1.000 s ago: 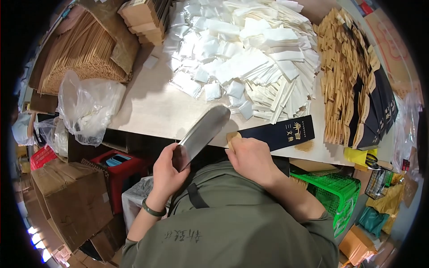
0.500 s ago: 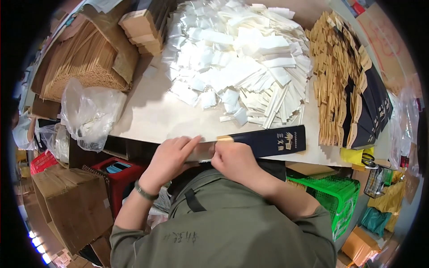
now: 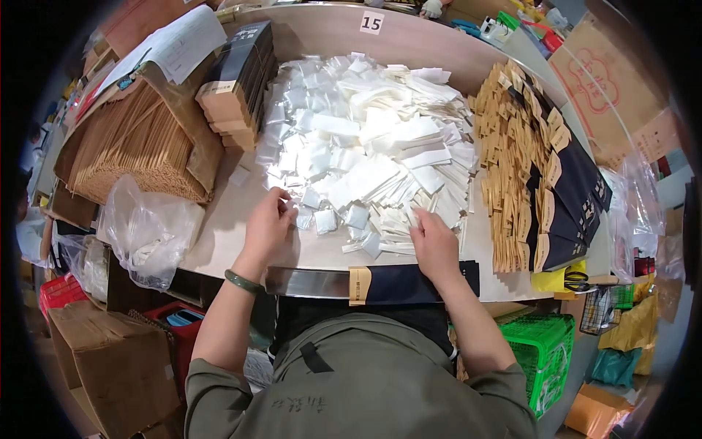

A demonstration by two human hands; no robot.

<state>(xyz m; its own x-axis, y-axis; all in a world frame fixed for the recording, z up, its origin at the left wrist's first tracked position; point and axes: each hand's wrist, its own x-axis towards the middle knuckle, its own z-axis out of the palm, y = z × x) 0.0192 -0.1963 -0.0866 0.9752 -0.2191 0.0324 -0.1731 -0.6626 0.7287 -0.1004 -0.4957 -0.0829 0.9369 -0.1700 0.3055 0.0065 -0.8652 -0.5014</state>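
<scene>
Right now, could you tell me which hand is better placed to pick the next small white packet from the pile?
Probably the left hand: its fingertips already pinch at the near edge of the white packet pile, with loose small packets right beside them. The right hand rests flat on longer white strips, above the dark sleeve.

A packing workshop: table (image 3: 219, 241) heaped with white sachets (image 3: 365, 161), cardboard boxes (image 3: 110, 358) around

Bare counter (image 3: 219, 241) open by my left hand (image 3: 269, 223), white packet heap (image 3: 365, 154) blocking ahead, brown-and-black sleeve rows (image 3: 537, 183) walling the right edge, stick bundle (image 3: 124, 150) crowding the left edge.
</scene>
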